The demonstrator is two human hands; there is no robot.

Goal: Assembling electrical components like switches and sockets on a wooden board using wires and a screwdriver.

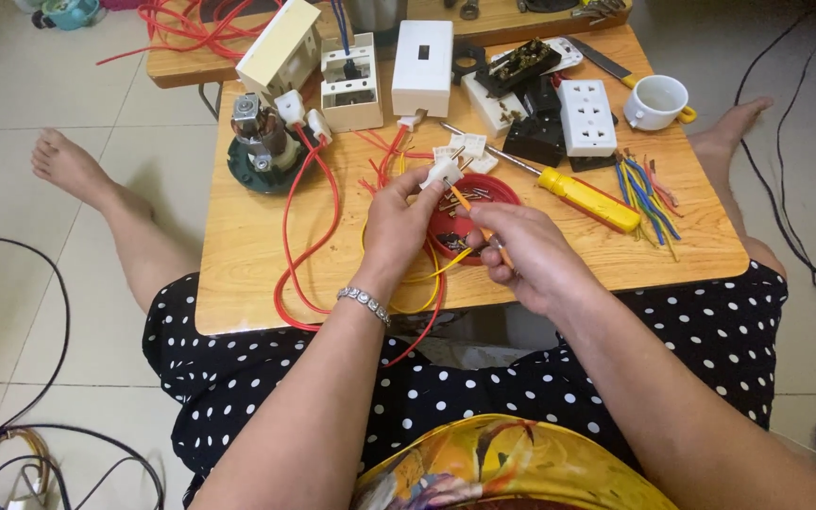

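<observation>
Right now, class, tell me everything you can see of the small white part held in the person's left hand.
The small white part looks like a moulded plastic electrical fitting, blocky, its details too small to tell. The left hand pinches it at the fingertips, raised above the red dish on the wooden table. The right hand points a thin orange-handled tool at its underside. Whether the yellow wire below joins it is unclear.

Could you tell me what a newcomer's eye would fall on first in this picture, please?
First, the two hands at the middle of the wooden table: the left hand holds a small white plug, and the right hand works at it with a thin orange screwdriver. Under them sits a red dish of screws; loops of red wire lie to the left.
</observation>
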